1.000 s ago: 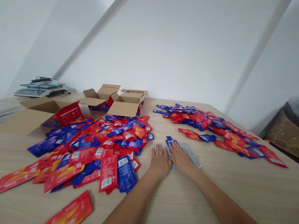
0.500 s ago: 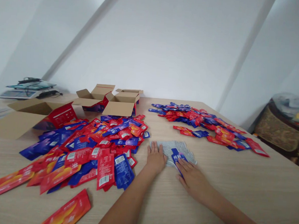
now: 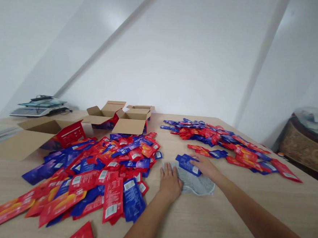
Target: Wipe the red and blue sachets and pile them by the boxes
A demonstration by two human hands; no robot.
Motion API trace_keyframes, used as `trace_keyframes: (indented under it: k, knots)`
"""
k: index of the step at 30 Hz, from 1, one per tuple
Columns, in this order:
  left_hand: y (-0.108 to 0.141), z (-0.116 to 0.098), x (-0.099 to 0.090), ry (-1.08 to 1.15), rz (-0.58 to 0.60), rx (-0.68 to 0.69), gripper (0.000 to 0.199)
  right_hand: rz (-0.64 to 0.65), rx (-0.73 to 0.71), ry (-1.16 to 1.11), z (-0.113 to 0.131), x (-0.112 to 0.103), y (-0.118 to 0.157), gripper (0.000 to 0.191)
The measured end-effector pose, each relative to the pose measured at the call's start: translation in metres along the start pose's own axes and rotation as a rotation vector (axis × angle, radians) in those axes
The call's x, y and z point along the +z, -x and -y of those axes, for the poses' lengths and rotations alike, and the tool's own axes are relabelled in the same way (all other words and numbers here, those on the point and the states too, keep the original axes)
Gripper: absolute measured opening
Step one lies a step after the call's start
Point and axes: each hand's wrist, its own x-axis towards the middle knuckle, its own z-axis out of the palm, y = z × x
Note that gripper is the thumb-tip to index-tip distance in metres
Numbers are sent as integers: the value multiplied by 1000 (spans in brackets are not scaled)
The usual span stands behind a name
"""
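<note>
My left hand (image 3: 170, 183) lies flat on a grey cloth (image 3: 195, 183), its fingers stretched out over the left part. A blue sachet (image 3: 187, 164), with a white barcode label near its right end, is held in my right hand (image 3: 205, 166) above the cloth's far side. The fingers grip it along the right edge, and some of them are hidden behind it. To the left of my left hand spreads a heap of red and blue sachets (image 3: 115, 163).
Open cardboard boxes (image 3: 35, 134) stand behind the left heap. Beyond my right hand is a second pile of sachets (image 3: 201, 131), trailing toward the right table edge. Stacked flat devices with cables (image 3: 41, 105) sit at the far left. A patterned brown chair (image 3: 304, 145) is at the right.
My right hand, earlier flat over the blue sachet on the cloth, has picked it up and moved away from me. The sachet's barcode side now shows. The view has tilted slightly.
</note>
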Motion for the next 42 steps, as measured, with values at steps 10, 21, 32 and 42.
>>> trace_keyframes:
  k: [10, 21, 32, 42]
  knots:
    - [-1, 1, 4, -4, -10, 3, 60, -80, -1, 335, -3, 10, -108, 51]
    - [1, 1, 1, -16, 34, 12, 63, -185, -38, 817, -69, -18, -95, 43]
    - [-3, -2, 3, -48, 17, -2, 63, 60, -456, 353, -53, -15, -5, 43]
    - [-2, 0, 2, -79, 9, 10, 63, 44, -214, 780, -37, 55, 29, 49]
